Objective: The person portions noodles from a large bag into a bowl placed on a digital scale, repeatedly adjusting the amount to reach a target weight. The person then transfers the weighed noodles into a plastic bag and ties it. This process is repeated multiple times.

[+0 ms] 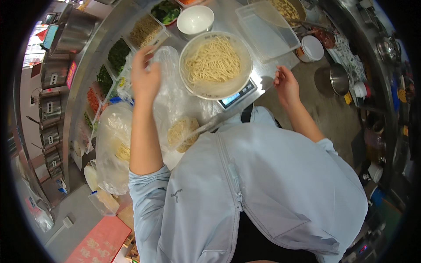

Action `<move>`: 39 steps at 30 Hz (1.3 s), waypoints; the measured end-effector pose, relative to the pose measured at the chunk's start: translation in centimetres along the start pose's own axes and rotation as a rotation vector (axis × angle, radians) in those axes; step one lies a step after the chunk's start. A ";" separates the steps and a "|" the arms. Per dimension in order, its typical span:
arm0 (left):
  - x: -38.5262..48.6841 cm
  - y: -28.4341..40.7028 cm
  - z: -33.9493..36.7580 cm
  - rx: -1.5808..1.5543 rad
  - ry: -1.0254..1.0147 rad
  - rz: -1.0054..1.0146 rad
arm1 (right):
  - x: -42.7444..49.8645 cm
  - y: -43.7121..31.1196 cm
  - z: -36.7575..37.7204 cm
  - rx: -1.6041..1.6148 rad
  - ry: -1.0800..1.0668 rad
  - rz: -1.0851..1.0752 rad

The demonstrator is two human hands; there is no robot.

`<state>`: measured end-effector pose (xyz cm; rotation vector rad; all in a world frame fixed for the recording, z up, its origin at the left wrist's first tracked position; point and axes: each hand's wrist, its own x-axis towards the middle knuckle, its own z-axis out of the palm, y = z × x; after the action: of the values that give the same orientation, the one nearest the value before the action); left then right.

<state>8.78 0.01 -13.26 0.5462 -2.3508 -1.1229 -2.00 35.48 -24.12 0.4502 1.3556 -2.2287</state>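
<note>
A large round bowl [215, 93] of pale noodles [215, 62] rests on a digital kitchen scale [237, 95] near the counter's edge. My left hand [144, 74], slightly blurred, is raised over a clear plastic bag [169, 82] left of the bowl, its fingers apart and nothing visible in them. To the right of the bowl, past the counter's edge, my right hand [285, 86] hangs with loosely curled fingers and no object seen in it. A small bag of noodles [182, 134] lies by my jacket, and a larger bag with noodles [115, 148] is beyond my left forearm.
A white bowl [195, 19] stands behind the noodle bowl, with a clear plastic container [266, 36] at its right. Tubs of brown shreds [145, 29], green vegetables [117, 54] and orange shreds [94, 100] line the left. A white bucket [310, 49] and a steel pot [339, 79] are at the right.
</note>
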 end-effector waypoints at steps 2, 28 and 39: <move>-1.8 -1.1 -2.2 -0.108 0.031 -0.114 | 0.8 0.4 0.2 -0.049 0.025 0.018; -10.3 -4.1 7.0 -1.124 -0.164 -1.172 | 7.5 1.2 5.2 -0.457 -0.226 0.660; -15.2 -8.8 -12.6 0.148 0.771 -0.374 | 5.2 1.5 0.5 -0.406 -0.136 0.599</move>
<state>29.56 -4.61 -17.02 1.2528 -1.6898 -0.6898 -5.42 33.27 -27.67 0.4684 1.3371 -1.4359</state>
